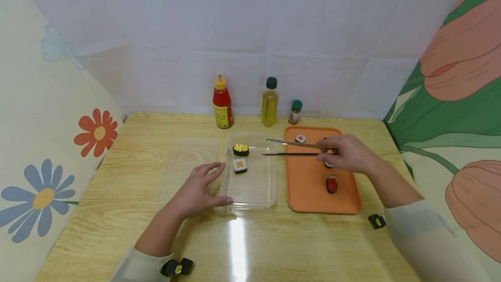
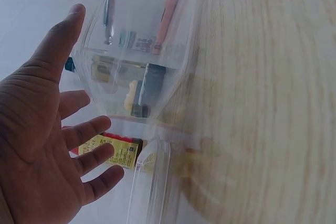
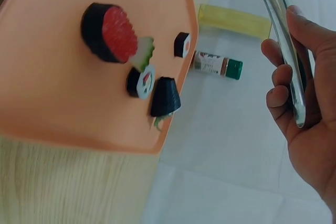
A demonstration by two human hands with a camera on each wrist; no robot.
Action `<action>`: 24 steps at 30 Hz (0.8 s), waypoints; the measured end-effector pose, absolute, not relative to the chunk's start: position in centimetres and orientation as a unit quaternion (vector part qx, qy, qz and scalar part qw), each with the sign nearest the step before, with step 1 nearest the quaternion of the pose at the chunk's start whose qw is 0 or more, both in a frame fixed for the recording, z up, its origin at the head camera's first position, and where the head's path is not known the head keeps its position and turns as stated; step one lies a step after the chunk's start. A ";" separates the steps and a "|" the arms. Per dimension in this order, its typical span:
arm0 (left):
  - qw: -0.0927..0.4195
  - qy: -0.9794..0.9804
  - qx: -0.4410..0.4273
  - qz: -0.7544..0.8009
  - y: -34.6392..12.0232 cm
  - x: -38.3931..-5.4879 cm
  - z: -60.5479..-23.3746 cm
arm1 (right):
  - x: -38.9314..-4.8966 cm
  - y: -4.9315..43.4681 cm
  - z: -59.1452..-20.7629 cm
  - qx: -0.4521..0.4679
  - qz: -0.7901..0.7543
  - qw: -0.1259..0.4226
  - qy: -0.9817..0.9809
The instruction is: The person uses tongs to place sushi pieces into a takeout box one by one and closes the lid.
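My right hand (image 1: 348, 153) grips a pair of metal tongs (image 1: 297, 143) above the orange tray (image 1: 307, 199). Their tips are apart over the clear container's right side, with nothing between them. Inside the clear container (image 1: 250, 206) sit a corn-topped sushi (image 1: 240, 149) and a sushi roll with a yellow centre (image 1: 240, 166). My left hand (image 1: 199, 190), fingers spread, is beside the container's left wall; contact is unclear. On the tray are a red-topped sushi (image 3: 111, 34), a round roll (image 3: 140, 81), a dark cone-shaped piece (image 3: 166, 98) and a roll with an orange centre (image 1: 300, 138).
A clear lid (image 1: 184, 160) lies left of the container. Along the back stand a red sauce bottle (image 1: 222, 103), an oil bottle (image 1: 269, 103) and a small green-capped jar (image 1: 295, 113). A white cloth (image 1: 176, 47) hangs behind the wooden table (image 1: 297, 247).
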State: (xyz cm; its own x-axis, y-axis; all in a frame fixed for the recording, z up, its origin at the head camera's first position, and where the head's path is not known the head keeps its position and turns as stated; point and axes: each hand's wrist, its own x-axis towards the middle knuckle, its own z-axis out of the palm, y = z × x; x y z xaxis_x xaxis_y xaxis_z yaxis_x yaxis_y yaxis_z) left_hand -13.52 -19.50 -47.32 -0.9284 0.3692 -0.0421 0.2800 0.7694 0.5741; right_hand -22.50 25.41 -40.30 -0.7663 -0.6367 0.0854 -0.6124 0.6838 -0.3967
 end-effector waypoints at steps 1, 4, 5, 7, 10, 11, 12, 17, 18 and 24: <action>0.077 0.937 0.173 0.292 -19.5 -13.5 -47.3 | -22.5 25.6 -40.3 -0.339 -0.210 0.028 0.917; 0.078 0.937 0.172 0.294 -19.5 -13.5 -47.3 | -22.5 26.2 -40.5 -0.328 -0.218 0.022 0.919; 0.079 0.937 0.172 0.295 -19.5 -13.5 -47.3 | -22.5 26.4 -40.5 -0.323 -0.220 0.023 0.920; 0.080 0.937 0.170 0.296 -19.5 -13.5 -47.3 | -22.5 26.7 -40.6 -0.314 -0.227 0.024 0.922; 0.081 0.937 0.169 0.295 -19.5 -13.5 -47.3 | -22.6 27.2 -40.8 -0.303 -0.230 0.025 0.924; 0.081 0.937 0.169 0.295 -19.5 -13.5 -47.3 | -22.6 27.3 -40.9 -0.301 -0.229 0.025 0.925; 0.081 0.937 0.169 0.295 -19.5 -13.5 -47.3 | -22.6 27.4 -40.9 -0.298 -0.229 0.025 0.926; 0.082 0.937 0.167 0.295 -19.5 -13.5 -47.2 | -22.7 28.0 -41.2 -0.287 -0.224 0.022 0.931; 0.082 0.937 0.167 0.296 -19.5 -13.4 -47.2 | -22.7 28.1 -41.2 -0.286 -0.225 0.021 0.931; 0.079 0.937 0.170 0.294 -19.5 -13.4 -47.2 | -22.8 28.7 -41.5 -0.272 -0.225 0.022 0.935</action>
